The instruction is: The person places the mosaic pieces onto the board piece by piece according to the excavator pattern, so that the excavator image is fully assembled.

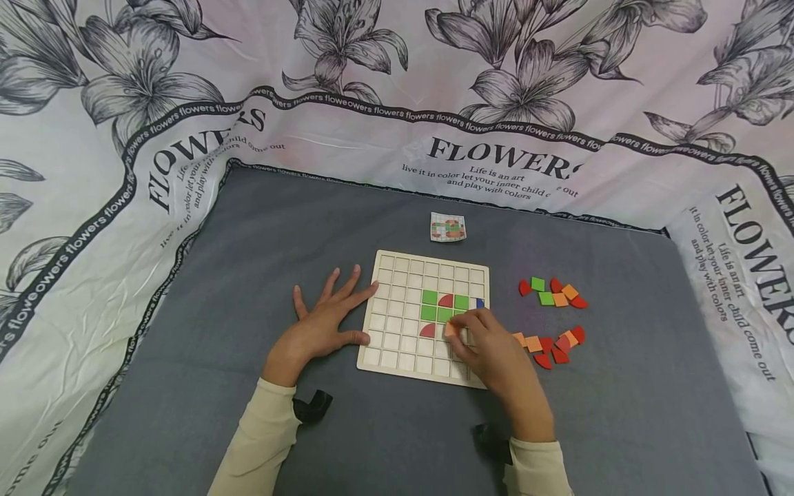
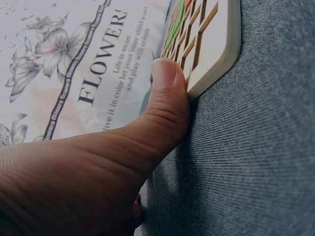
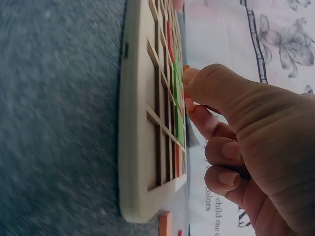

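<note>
A pale wooden grid board (image 1: 391,342) lies on the grey cloth. Several green square tiles (image 1: 429,297), two red quarter-round tiles (image 1: 427,331) and a partly covered blue tile (image 1: 480,302) sit in its cells. My left hand (image 1: 319,329) spreads its fingers at the board's left side, thumb and a fingertip touching the edge. In the left wrist view, the thumb (image 2: 165,86) presses on the board's rim. Over the board, my right hand (image 1: 499,358) pinches a small orange tile (image 1: 449,331) between thumb and finger; the hand hides the cells beneath it.
Right of the board lie two loose groups of tiles: an upper one with green squares (image 1: 537,283), and a lower one with orange squares (image 1: 533,344) and red pieces (image 1: 542,360). A printed pattern card (image 1: 448,227) lies behind the board. Flower-printed fabric (image 1: 347,131) surrounds the surface.
</note>
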Tool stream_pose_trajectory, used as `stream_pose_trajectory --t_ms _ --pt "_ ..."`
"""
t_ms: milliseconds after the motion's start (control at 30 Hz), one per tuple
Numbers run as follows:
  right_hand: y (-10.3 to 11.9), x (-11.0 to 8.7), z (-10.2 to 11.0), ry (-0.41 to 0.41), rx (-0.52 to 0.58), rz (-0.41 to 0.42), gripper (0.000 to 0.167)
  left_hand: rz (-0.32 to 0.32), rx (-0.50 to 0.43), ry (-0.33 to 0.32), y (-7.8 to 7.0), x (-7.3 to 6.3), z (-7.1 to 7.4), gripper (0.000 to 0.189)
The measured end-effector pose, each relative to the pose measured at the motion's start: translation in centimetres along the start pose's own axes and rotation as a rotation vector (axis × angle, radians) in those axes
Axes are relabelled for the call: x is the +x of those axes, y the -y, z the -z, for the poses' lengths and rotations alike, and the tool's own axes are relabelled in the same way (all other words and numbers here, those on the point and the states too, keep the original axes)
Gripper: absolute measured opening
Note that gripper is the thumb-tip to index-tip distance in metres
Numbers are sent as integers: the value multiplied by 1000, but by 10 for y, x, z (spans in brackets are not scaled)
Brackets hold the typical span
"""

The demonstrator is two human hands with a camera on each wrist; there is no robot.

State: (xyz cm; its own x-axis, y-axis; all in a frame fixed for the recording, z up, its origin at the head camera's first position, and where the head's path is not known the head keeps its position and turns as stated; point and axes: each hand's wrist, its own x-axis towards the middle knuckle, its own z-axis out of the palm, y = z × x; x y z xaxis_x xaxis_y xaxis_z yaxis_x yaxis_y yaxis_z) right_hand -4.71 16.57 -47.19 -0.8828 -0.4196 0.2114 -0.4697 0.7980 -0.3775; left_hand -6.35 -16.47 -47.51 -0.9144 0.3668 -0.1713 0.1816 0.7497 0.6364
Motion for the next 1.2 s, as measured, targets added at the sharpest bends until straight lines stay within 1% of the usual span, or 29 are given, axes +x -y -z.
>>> stream_pose_trajectory --t_ms 200,333,533,767,967,1067,1133,1200 --pt "3 1 -4 15 -28 24 20 7 2 12 2 1 -1 97" --pt "4 2 -5 8 -35 33 21 10 3 15 1 2 0 97" --pt "8 4 -6 7 -29 41 22 16 7 20 1 3 1 97" --pt "11 4 -7 30 -43 23 23 18 9 23 0 3 1 97" --pt "12 4 -7 33 -37 9 24 25 15 30 2 3 0 97" --pt "12 3 -8 38 -31 -1 24 17 12 26 3 3 0 97" --pt "12 3 -8 41 -29 -5 24 -1 9 14 8 3 -3 97" --pt "12 2 -9 43 -26 -6 24 -7 4 10 9 3 -4 97"
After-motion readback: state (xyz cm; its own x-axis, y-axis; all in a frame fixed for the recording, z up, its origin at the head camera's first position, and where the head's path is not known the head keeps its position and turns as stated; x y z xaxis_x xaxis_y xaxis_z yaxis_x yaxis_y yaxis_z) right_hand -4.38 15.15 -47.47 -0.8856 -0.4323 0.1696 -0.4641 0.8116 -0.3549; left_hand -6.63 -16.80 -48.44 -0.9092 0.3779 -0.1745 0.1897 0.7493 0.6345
